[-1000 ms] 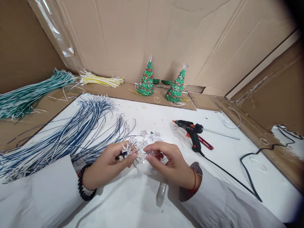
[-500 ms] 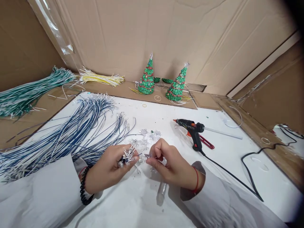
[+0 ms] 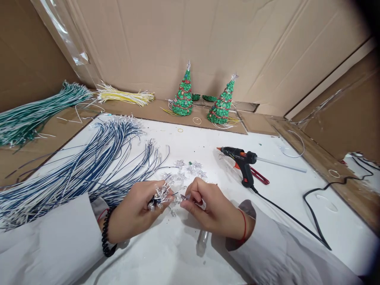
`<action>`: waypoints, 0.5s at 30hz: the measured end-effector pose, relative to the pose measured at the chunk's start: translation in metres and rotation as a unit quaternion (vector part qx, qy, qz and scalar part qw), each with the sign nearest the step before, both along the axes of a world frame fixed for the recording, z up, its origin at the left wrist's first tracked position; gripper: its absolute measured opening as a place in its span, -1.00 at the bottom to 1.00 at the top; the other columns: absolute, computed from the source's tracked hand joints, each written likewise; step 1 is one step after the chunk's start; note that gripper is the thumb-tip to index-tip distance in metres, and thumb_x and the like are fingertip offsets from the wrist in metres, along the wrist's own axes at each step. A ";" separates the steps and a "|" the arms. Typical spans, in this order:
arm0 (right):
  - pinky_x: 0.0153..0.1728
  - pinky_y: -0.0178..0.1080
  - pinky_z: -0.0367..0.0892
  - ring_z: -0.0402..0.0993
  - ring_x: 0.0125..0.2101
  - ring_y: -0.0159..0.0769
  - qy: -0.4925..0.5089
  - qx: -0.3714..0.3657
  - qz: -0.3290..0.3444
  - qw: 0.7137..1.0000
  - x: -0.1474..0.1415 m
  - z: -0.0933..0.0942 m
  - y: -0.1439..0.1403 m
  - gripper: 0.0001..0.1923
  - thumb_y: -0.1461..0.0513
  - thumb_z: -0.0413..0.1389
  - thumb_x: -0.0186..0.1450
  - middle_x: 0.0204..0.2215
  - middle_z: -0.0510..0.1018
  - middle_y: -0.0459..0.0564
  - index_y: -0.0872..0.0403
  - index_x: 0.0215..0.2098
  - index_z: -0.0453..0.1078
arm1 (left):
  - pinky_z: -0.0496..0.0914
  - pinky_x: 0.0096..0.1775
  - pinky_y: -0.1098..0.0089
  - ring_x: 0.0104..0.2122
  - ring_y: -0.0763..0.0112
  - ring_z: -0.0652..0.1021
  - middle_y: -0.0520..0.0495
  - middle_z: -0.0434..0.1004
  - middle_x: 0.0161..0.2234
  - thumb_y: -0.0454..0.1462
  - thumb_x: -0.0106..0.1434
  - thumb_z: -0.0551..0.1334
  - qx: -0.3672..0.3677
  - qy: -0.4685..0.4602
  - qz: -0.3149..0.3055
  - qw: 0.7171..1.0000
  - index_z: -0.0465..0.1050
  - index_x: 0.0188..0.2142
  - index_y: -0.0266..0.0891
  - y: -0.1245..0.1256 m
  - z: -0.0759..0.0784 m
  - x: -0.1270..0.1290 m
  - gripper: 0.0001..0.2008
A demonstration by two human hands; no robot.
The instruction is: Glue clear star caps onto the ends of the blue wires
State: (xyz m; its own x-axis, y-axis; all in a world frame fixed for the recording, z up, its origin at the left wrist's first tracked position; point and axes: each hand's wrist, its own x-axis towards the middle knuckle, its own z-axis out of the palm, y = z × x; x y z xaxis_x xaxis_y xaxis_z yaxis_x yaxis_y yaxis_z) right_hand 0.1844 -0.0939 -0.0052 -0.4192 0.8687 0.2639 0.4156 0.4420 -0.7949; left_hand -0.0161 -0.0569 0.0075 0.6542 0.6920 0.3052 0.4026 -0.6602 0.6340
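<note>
Small clear star cap (image 3: pixel 184 196) pinched in right hand (image 3: pixel 212 211), tip to tip with LED bundle (image 3: pixel 160 194) gripped in left hand (image 3: pixel 135 211) (fitting step, by the look). Next: steady alignment, gentle push. Loose stars (image 3: pixel 190 168) just beyond the fingers; glue gun (image 3: pixel 242 162) farther right on counter (image 3: pixel 166 257).

Bundle of clear LED bulbs (image 3: pixel 160 194) on dark leads, bunched and pinched upright-tilted, tips toward the glue gun (image 3: pixel 242 160). One clear plastic star (image 3: pixel 184 196) held just beside the bundle, left of the glue gun, points outward.
</note>
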 end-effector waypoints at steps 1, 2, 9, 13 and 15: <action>-0.55 -0.38 0.06 0.12 -0.58 -0.45 -0.002 0.002 -0.001 1.000 0.000 0.000 0.000 -0.71 0.27 0.04 0.23 -0.52 0.31 -0.16 0.02 -0.44 -0.07 | 0.20 -0.45 0.58 -0.53 0.55 0.37 0.11 0.34 -0.55 -0.33 0.25 0.11 0.008 0.004 -0.001 1.000 0.28 -0.45 -0.24 0.000 -0.001 0.000 -0.87; -0.56 -0.39 0.06 0.11 -0.58 -0.46 -0.004 0.004 0.000 1.000 0.000 0.000 0.000 -0.71 0.28 0.04 0.23 -0.52 0.31 -0.16 0.02 -0.45 -0.08 | 0.20 -0.44 0.57 -0.53 0.55 0.37 0.11 0.33 -0.55 -0.34 0.24 0.10 0.016 0.009 -0.002 1.000 0.28 -0.45 -0.24 0.000 -0.002 -0.001 -0.87; -0.56 -0.39 0.05 0.11 -0.59 -0.46 -0.008 0.012 0.007 1.000 0.001 -0.004 0.001 -0.70 0.27 0.04 0.24 -0.54 0.29 -0.18 0.02 -0.45 -0.09 | 0.19 -0.44 0.52 -0.53 0.51 0.35 0.08 0.31 -0.55 -0.32 0.27 0.05 0.034 0.038 -0.016 0.999 0.27 -0.44 -0.25 0.000 -0.006 -0.002 -0.85; -0.55 -0.39 0.05 0.12 -0.58 -0.46 -0.007 0.013 0.009 1.000 0.000 -0.005 0.000 -0.70 0.27 0.03 0.24 -0.54 0.28 -0.18 0.02 -0.45 -0.08 | 0.19 -0.43 0.53 -0.53 0.51 0.35 0.09 0.31 -0.55 -0.34 0.26 0.05 0.033 0.042 -0.020 0.998 0.27 -0.44 -0.25 0.000 -0.007 -0.002 -0.86; -0.55 -0.39 0.05 0.11 -0.59 -0.47 -0.007 0.014 0.009 1.000 0.000 -0.004 0.000 -0.70 0.27 0.03 0.24 -0.55 0.27 -0.19 0.02 -0.45 -0.08 | 0.19 -0.44 0.53 -0.53 0.52 0.34 0.09 0.31 -0.55 -0.35 0.26 0.05 0.032 0.042 -0.021 0.998 0.27 -0.44 -0.25 0.001 -0.007 -0.002 -0.86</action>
State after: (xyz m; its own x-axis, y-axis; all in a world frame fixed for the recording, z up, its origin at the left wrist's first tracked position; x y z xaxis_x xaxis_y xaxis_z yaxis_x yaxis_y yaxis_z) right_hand 0.1846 -0.0939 -0.0095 -0.4385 0.8533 0.2820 0.4191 0.4717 -0.7758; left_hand -0.0179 -0.0562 0.0007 0.7069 0.6446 0.2912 0.4243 -0.7158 0.5546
